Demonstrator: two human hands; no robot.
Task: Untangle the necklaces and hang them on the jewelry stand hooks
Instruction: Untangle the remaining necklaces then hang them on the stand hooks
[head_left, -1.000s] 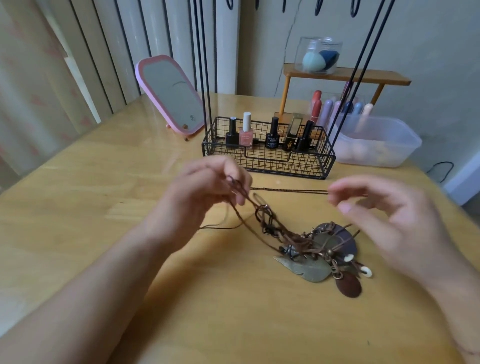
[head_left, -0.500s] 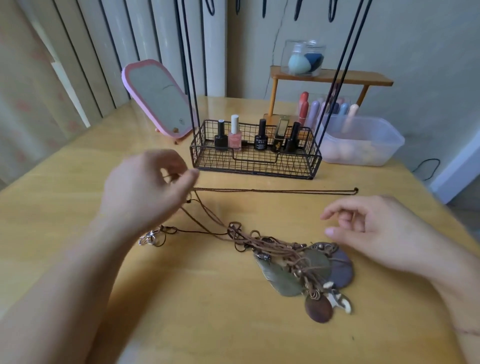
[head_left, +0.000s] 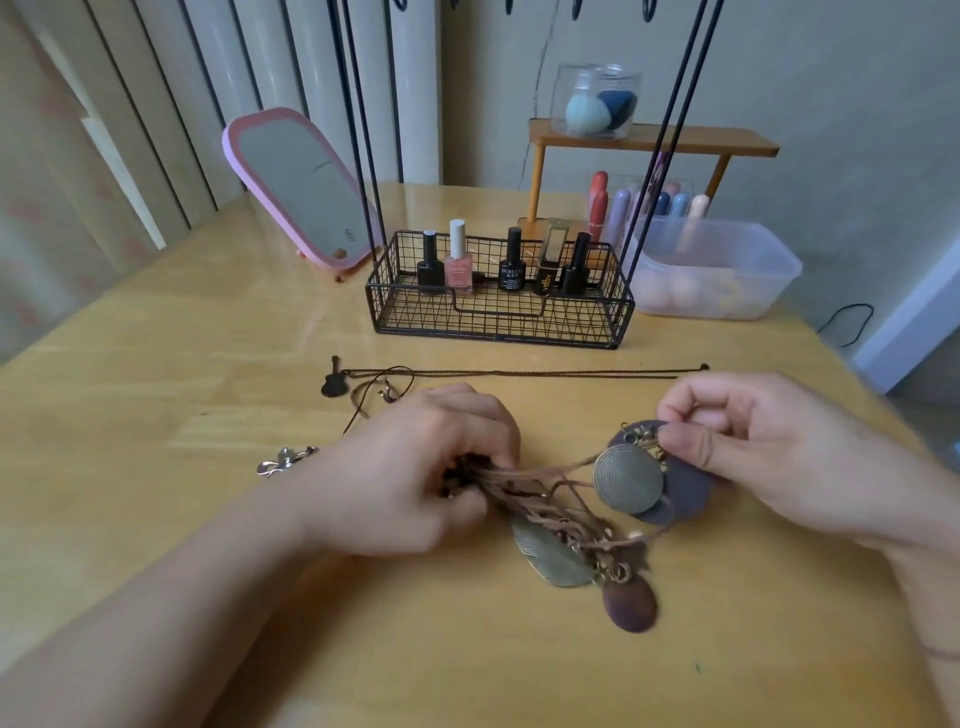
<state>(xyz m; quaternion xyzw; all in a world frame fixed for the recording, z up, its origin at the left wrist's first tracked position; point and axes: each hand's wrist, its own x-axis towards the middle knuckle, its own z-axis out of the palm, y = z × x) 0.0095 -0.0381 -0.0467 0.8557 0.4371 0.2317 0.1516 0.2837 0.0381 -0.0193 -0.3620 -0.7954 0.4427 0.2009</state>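
Our left hand (head_left: 415, 467) clenched round the tangled brown cords (head_left: 540, 493) on the table (head_left: 156, 364), our right hand (head_left: 753, 441) pinching the purple disc pendant (head_left: 688, 488) beside the bronze disc (head_left: 628, 480), one loose chain (head_left: 519, 372) lying just beyond our knuckles

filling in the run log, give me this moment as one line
phase: untangling | left hand: grips brown cord bundle | right hand: pinches pendant cluster | guitar-charm necklace: freed, on table | hung: none seen
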